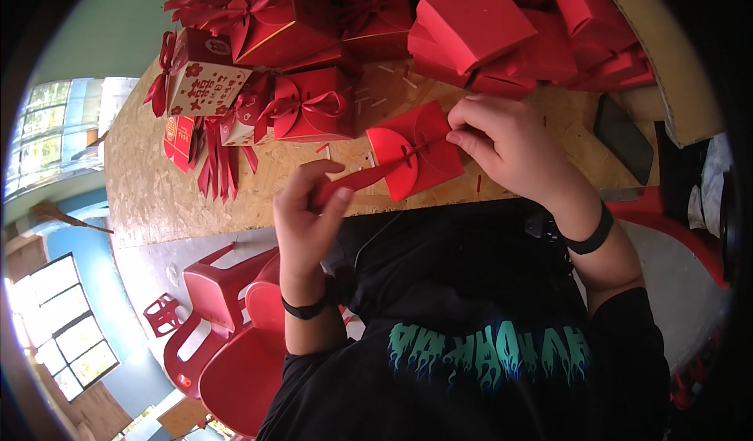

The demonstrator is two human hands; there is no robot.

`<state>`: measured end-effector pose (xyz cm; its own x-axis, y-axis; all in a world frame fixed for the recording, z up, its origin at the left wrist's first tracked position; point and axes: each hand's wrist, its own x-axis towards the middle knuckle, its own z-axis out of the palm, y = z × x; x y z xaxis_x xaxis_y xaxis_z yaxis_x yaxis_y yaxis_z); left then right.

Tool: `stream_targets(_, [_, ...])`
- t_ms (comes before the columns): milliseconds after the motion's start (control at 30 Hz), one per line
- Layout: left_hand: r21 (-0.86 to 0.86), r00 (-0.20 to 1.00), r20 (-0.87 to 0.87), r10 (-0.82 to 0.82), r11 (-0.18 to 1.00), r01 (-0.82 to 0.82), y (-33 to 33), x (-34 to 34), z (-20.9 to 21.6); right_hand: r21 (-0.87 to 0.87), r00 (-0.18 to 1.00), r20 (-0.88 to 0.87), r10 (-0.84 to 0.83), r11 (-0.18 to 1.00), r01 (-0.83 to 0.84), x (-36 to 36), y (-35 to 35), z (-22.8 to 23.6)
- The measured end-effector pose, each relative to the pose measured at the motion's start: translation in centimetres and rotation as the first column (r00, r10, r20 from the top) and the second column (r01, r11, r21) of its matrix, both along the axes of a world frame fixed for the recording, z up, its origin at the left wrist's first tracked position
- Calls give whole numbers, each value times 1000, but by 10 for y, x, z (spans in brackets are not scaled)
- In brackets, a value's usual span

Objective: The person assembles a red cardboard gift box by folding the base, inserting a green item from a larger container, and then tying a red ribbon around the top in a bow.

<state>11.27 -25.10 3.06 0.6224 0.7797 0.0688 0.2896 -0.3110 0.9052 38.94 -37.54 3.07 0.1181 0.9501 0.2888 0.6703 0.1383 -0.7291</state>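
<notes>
A small red gift box [435, 176] with rounded interlocking flaps lies on the wooden table in front of me. Through the slots in its top runs a dark red ribbon [362, 179], stretched across the box. My left hand [302, 217] grips the longer end of this ribbon between thumb and fingers, left of the box. At the box's right side, my right hand [510, 145] pinches the ribbon's other end between thumb and forefinger; the very tip is hidden by the fingers. No bow is tied on this box.
Boxes with tied bows [310, 105] are grouped at the left and back. Plain red boxes [477, 24] are piled at the back right. Loose ribbons [217, 166] hang at the table's left, a dark flat slab [623, 139] lies at the right, and red chairs [243, 355] stand below left.
</notes>
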Motion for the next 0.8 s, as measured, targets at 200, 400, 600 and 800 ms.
stream_targets(200, [567,971,-239,24,815,120,-28,36,18,105,999,34,-8,994,5,-11,2,1])
stream_targets(400, [554,982,-186,-20,823,122,-34,52,9,100,999,38,-26,995,22,-18,-3,7])
stream_targets(600, [484,987,-147,-59,866,124,-32,50,6,53,999,-22,30,998,-29,-16,2,6])
stream_targets(800, [261,991,-117,-63,961,91,-20,48,8,88,996,-88,-5,996,12,-15,13,-1])
